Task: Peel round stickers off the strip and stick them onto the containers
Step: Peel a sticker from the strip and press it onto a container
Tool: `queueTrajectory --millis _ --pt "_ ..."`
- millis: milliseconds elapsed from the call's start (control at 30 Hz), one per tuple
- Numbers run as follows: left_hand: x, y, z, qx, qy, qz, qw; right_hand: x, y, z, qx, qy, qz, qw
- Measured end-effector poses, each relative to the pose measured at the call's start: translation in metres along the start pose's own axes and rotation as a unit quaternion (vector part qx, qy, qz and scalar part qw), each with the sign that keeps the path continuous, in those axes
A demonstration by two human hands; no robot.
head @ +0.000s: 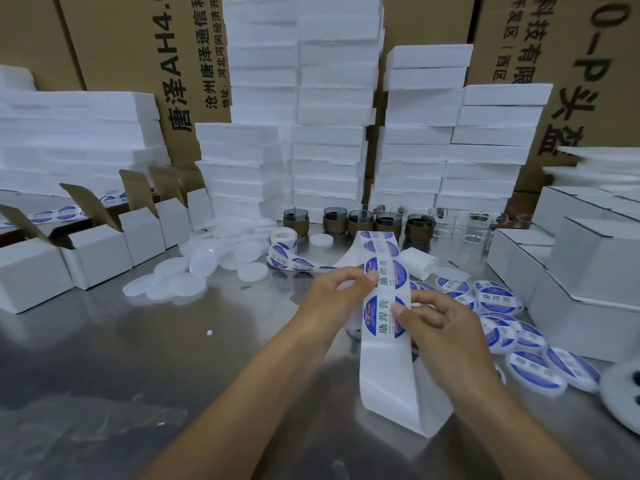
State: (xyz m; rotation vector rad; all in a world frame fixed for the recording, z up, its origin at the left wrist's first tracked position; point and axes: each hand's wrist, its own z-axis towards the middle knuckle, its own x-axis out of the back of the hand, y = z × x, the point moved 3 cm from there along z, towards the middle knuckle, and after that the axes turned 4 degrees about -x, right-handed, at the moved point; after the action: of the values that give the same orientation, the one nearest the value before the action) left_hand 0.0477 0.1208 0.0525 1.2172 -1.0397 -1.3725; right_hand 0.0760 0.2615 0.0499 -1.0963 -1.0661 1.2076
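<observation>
- Forearms come in from the bottom edge, with the peeled, bare tail [388,393] of the strip [381,362] folded on the steel table [138,341] between them.
- Left hand [332,292]: thumb and fingers pinch the strip's left edge beside the upper sticker [386,275].
- Right hand [440,323]: thumb tip presses on the lower sticker [382,317], fingers curled behind the strip. Can't tell if the sticker edge has lifted.
- The strip is held up off the table, centre of view. It runs back and left to the roll [283,240], which stands on the table.
- Stickered containers [498,299] lie clustered just right of the right hand, some overlapping.
- Bare translucent discs [194,268] are scattered left of the roll, well clear of the hands.
- Behind the strip stand a row of dark glass jars [360,223] and clear jars [478,226], then the foam stacks [329,133] and big cardboard cartons [138,46].
- Left edge is a line of open white cartons [100,251]; right edge is stacked closed white boxes [588,271], close against the stickered containers.
- Open tabletop sits front-left of the hands; the right side is tight.
</observation>
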Motion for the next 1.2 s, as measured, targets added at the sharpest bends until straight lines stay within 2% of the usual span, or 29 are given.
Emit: queueTrajectory --millis 133,267,367,533,633,767,1200 --pt "-0.002 -0.008 -0.001 -0.009 0.008 0.003 1.000 0.004 0.005 0.000 0.131 0.086 -0.176 0.972" --pt "0.001 -0.013 -0.001 -0.007 -0.003 0.027 1.000 0.003 0.005 0.000 0.253 0.091 -0.298 0.916" --pt "0.000 -0.015 -0.002 -0.009 -0.021 0.032 0.999 0.003 0.001 -0.001 0.330 0.103 -0.337 0.876" --pt "-0.001 -0.016 -0.004 -0.004 -0.034 0.021 0.999 0.002 -0.005 -0.001 0.402 0.150 -0.410 0.805" --pt "0.000 -0.017 -0.008 0.001 -0.041 -0.004 0.999 -0.002 -0.005 -0.001 0.433 0.116 -0.401 0.799" --pt "0.001 -0.018 -0.011 0.002 -0.037 0.005 0.999 -0.004 -0.002 -0.002 0.415 0.090 -0.404 0.810" --pt "0.003 -0.015 -0.009 0.008 -0.015 0.042 0.999 -0.002 0.000 -0.003 0.391 0.113 -0.416 0.813"
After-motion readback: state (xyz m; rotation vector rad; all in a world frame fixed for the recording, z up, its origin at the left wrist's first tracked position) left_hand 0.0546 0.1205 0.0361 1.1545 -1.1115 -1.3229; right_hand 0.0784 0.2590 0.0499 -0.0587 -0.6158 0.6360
